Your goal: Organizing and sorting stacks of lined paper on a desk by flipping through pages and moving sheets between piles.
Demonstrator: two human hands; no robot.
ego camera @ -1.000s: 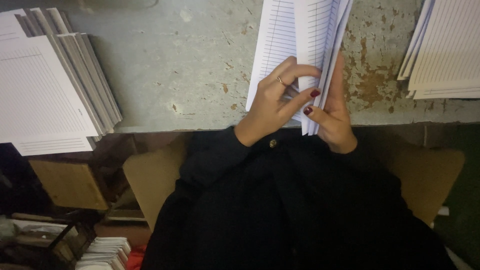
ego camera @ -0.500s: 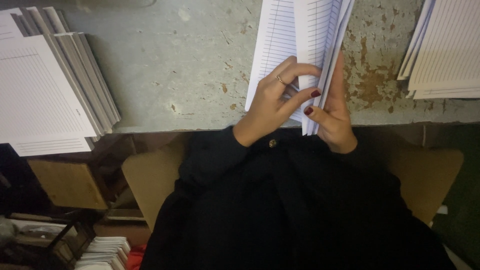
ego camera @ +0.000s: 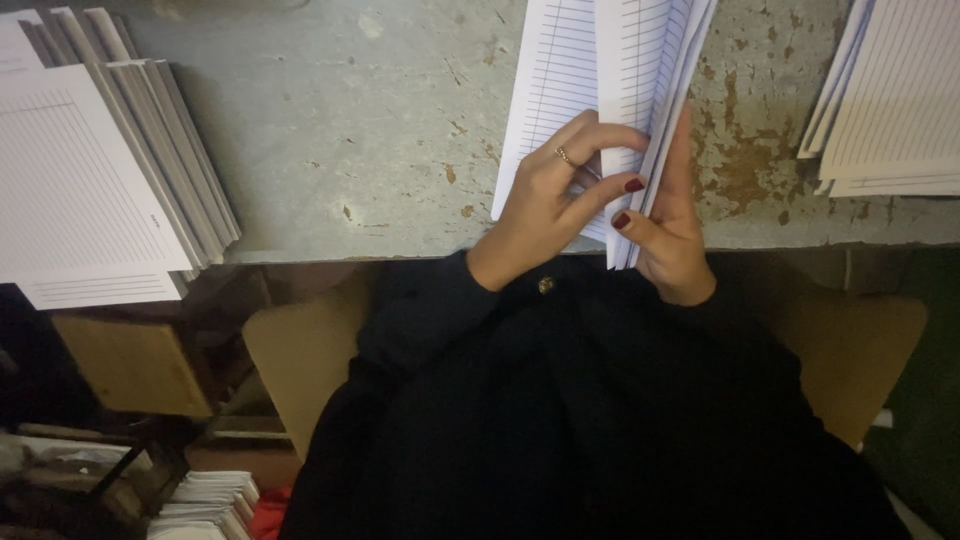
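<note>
far left on the table (ego camera: 380, 130): a fanned stack of ruled sheets (ego camera: 90, 190) with grey edges, overhanging the table's near edge, well apart from both hands. below it, off the table, a small pile of white papers (ego camera: 205, 500) lies near the floor.

centre: a folded bundle of lined sheets (ego camera: 600, 80) lies with its long axis running away from the person, near end at the table edge, far end cut off by the top of the frame. the left hand (ego camera: 550, 205) rests on the bundle's near end from the left, fingers curled over the top leaf, a ring on one finger; its grip is partly closed, thumb and forefinger pinching what appears to be a single leaf, though the count is unclear. the right hand (ego camera: 670, 230) stands against the bundle's right edge, fingers extended along the long axis, thumb tucked under the near corner; grip closed on the stacked edges. both hands touch the bundle; the left lies over it, the right beside it.

far right: a second stack of ruled sheets (ego camera: 890, 110), partly out of frame, near but clear of the right hand.

no containers in view. the person sits on a tan chair (ego camera: 290, 350).
</note>
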